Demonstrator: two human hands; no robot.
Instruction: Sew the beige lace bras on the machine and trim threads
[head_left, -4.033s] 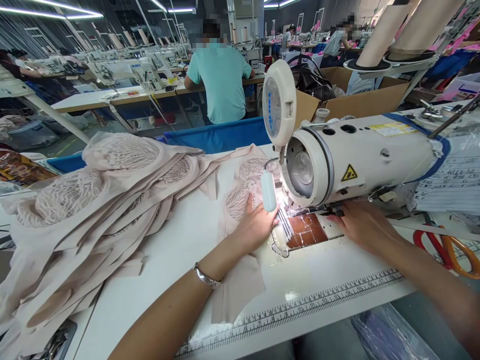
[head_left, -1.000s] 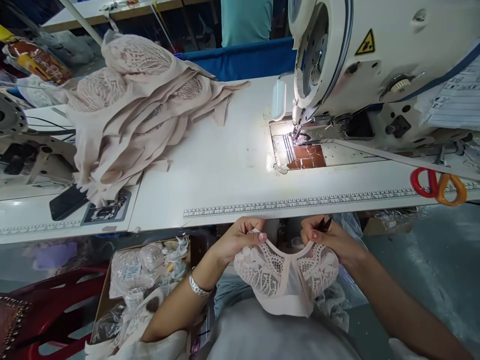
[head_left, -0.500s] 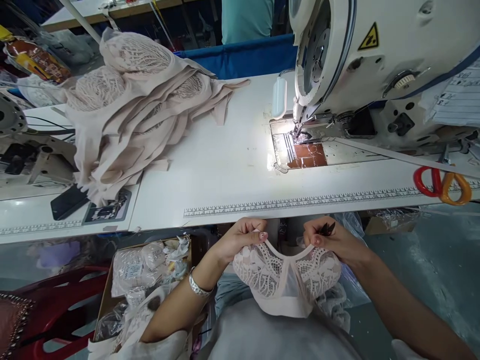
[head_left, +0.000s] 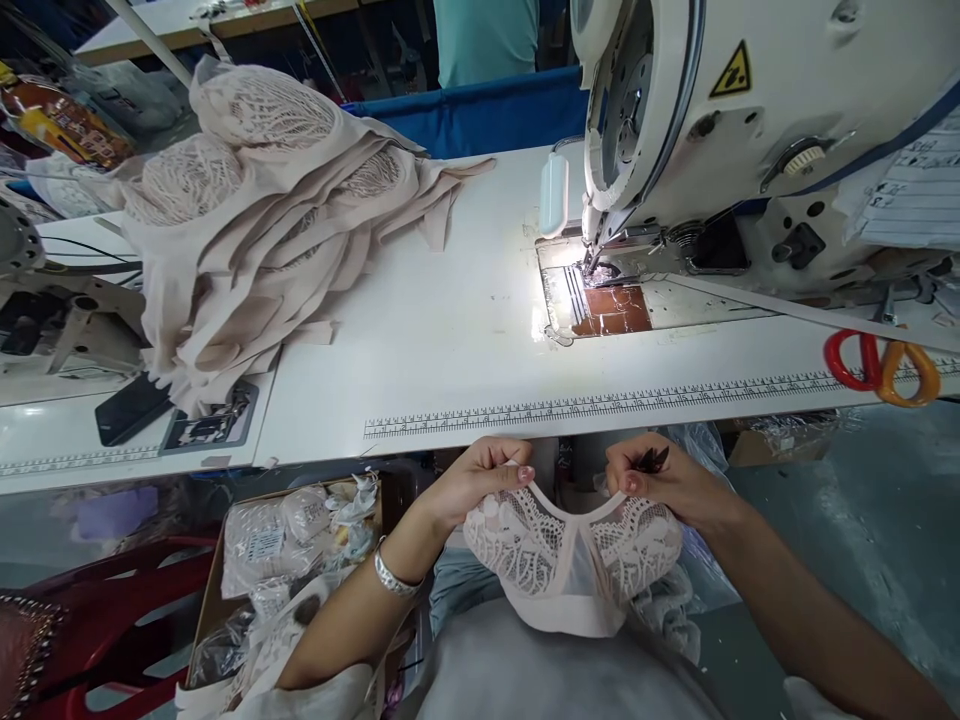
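Note:
A pale pink lace bra (head_left: 574,575) is stretched between my hands, over my lap and below the table's front edge. My left hand (head_left: 487,478) is closed on its upper edge at the left cup, thumb on top. At the right cup, my right hand (head_left: 664,480) grips the same edge. Small dark pointed blades, perhaps thread snips (head_left: 651,459), poke out of my right hand; their handle is hidden in the fingers. The bra's lower band faces me, and its cups hang to either side.
The sewing machine (head_left: 720,130) stands at the right, its lamp lighting the needle plate. A pile of pink bras (head_left: 262,200) lies at the left of the table (head_left: 435,340). Scissors (head_left: 881,370) with red and orange handles rest by the printed ruler (head_left: 600,403). A box (head_left: 217,590) of bagged pieces sits below.
The view has shifted very slightly. Both hands keep the same grip on the bra, with no other visible change.

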